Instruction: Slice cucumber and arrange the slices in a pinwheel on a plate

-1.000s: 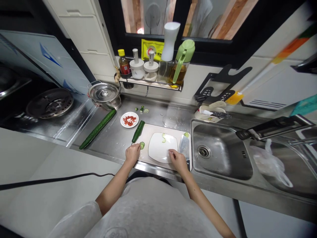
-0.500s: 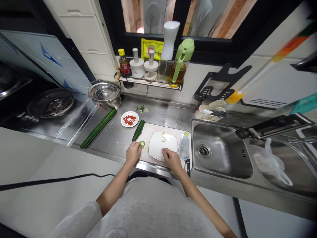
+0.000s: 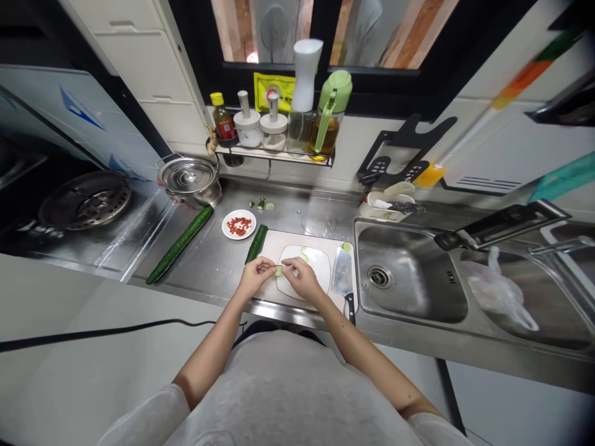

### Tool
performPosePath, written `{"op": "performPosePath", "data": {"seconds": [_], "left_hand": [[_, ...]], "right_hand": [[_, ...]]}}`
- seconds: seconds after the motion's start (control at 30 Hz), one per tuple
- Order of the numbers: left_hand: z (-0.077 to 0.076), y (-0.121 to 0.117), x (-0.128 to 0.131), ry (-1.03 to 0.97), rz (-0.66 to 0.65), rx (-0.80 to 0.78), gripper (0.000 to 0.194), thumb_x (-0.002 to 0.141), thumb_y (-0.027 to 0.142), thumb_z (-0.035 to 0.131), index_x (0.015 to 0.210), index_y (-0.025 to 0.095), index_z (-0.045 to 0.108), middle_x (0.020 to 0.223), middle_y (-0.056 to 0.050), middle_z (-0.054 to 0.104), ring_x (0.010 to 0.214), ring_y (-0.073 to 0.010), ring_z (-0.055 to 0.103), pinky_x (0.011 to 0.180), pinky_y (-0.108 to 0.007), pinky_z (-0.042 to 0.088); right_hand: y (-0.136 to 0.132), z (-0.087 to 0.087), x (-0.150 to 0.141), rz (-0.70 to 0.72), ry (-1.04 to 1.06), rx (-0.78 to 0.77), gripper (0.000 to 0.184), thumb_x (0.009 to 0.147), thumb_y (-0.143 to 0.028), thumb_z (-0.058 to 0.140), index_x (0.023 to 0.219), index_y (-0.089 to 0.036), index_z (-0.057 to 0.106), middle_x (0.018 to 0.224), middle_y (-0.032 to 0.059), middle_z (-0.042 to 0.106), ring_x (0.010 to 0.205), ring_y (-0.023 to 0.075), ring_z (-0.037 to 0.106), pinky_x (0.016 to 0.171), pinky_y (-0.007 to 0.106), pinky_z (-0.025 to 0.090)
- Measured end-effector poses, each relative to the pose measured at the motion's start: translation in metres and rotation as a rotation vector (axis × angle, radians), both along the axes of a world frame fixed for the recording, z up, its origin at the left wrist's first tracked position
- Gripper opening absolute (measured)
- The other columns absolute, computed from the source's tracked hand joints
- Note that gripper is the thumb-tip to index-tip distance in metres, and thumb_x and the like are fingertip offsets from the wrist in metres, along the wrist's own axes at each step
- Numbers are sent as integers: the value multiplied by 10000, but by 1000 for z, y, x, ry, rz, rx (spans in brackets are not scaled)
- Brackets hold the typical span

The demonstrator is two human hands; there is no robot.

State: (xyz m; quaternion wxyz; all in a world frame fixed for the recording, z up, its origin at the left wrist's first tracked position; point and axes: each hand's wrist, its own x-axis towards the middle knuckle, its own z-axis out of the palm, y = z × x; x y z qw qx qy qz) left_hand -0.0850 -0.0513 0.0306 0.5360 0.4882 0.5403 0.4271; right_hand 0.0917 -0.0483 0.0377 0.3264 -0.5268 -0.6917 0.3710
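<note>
Between my two hands is a cucumber slice (image 3: 278, 271), pinched over the left edge of a white square plate (image 3: 290, 286). My left hand (image 3: 256, 274) is closed on the slice's left side, and my right hand (image 3: 301, 276) grips it from the right. A few thin cucumber pieces (image 3: 304, 251) lie on the plate, which rests on a pale cutting board (image 3: 274, 240). A cut length of cucumber (image 3: 256, 244) lies at the board's left edge. Toward the board's right side lies a cleaver (image 3: 343, 272), with another cucumber slice (image 3: 346, 246) by its tip.
A long whole cucumber (image 3: 180, 244) lies at the left, near a lidded steel pot (image 3: 190, 179). Beside it sits a small plate of chopped red pieces (image 3: 251, 218). Cucumber ends (image 3: 261, 203) lie behind. The sink (image 3: 413, 285) borders the board's right; a condiment shelf (image 3: 279, 153) hangs above.
My right hand has moved left from over the plate to meet my left hand. The cucumber slice from the board is now raised between both hands. The view has shifted slightly.
</note>
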Motion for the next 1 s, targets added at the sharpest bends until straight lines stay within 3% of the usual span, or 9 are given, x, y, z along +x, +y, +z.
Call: {"op": "performPosePath", "data": {"seconds": [0.13, 0.27, 0.37, 0.53, 0.77, 1.0], "left_hand": [[9, 3, 9, -14, 7, -37, 323, 619, 403, 748, 780, 153, 622, 727, -13, 613, 650, -95, 527, 643, -218, 425], [13, 2, 17, -56, 96, -192, 376, 651, 486, 708, 799, 157, 602, 624, 17, 580, 501, -55, 433, 484, -182, 317], [18, 1, 22, -226, 40, -406, 409, 688, 529, 678, 864, 169, 595, 643, 15, 606, 452, -38, 418, 420, -160, 215], [26, 3, 29, -491, -26, -608, 383, 688, 421, 729, 962, 191, 591, 765, -1, 653, 534, -38, 526, 432, -132, 270], [28, 8, 32, -456, -2, -546, 502, 597, 316, 787, 1035, 190, 579, 778, -10, 652, 538, -43, 520, 429, -136, 262], [31, 9, 38, -334, 80, -319, 537, 535, 318, 805, 1000, 185, 572, 628, 66, 570, 501, -32, 446, 454, -153, 244]], "right_hand": [[4, 2, 0, -31, 66, -23, 163, 831, -309, 534, 794, -197, 645, 830, 32, 637, 787, 151, 567, 688, 268, 454], [4, 6, 6, -101, 148, -47, 194, 825, -348, 534, 777, -190, 634, 805, 30, 642, 782, 154, 575, 628, 249, 443], [4, 11, 12, -117, 178, -36, 213, 830, -368, 535, 782, -189, 640, 822, 37, 649, 791, 156, 580, 610, 241, 435], [4, 18, 19, -82, 167, 35, 200, 840, -353, 545, 787, -195, 656, 848, 50, 645, 842, 165, 576, 592, 232, 421], [1, 18, 24, -77, 146, 62, 178, 830, -343, 553, 758, -200, 631, 861, 55, 641, 871, 174, 558, 600, 238, 430], [-3, 15, 21, -160, 278, -120, 180, 775, -351, 571, 708, -186, 602, 765, 27, 621, 760, 148, 564, 596, 238, 423]]}}
